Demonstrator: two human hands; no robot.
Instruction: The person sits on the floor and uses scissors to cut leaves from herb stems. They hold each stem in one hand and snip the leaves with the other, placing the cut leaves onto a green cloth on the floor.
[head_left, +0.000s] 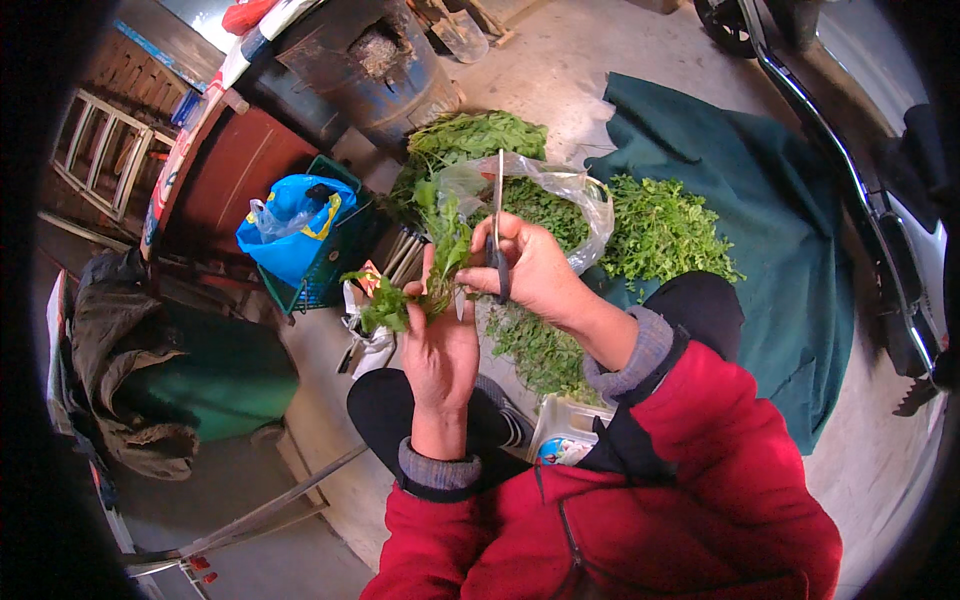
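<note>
In my left hand (442, 345) is a small bunch of leafy greens (450, 244), its leaves pointing up and out to the left. My right hand (529, 259) holds scissors (499, 202) by their dark handles, one blade pointing up and away; its fingertips are close to the bunch's stems. Beyond my hands, a clear plastic bag (596, 225) stands open with small-leaved greens (544, 214) inside. Leafy greens (480, 135) are piled behind the bag, brighter greens (667, 229) to its right on a dark green cloth (780, 285), and loose greens (540, 349) below my right hand.
A blue plastic bag (281, 244) sits in a green basket (285, 296) at left, beside a red wooden panel (232, 180). A rusty metal drum (420, 97) stands at the back. A light plastic container (574, 420) is between my knees; a motorbike or scooter (892, 255) stands at right.
</note>
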